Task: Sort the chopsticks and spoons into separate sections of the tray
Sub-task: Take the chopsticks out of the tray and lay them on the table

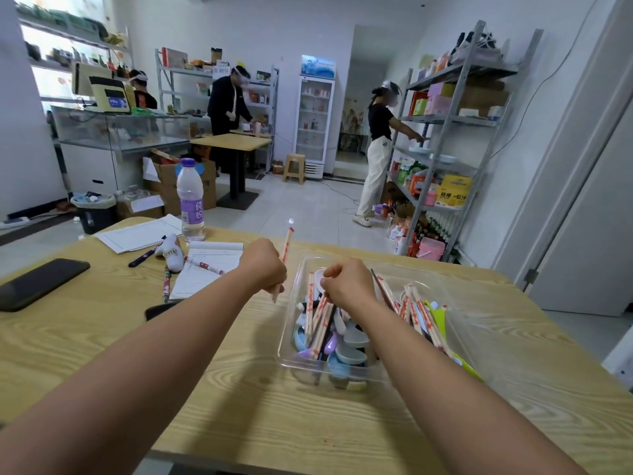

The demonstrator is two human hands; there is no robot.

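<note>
A clear plastic tray (286, 341) sits on the wooden table and holds a jumble of wrapped chopsticks (320, 320) and pale blue, white and purple spoons (351, 356). More wrapped chopsticks (423, 318) lean in its right part beside green packets. My left hand (263, 265) hovers just left of the tray and grips one wrapped chopstick (286, 246) held nearly upright. Over the tray's left section, my right hand (346, 282) has its fingers curled round a bundle of chopsticks; a white spoon (319, 279) lies just under its fingertips.
Left of the tray lie a notepad (205, 269), pens (166, 282), a small white pouch (171, 252), loose papers (140, 233), a water bottle (190, 200) and a black phone (41, 282). Another dark phone (159, 310) peeks out beside my left forearm. People work at shelves in the background.
</note>
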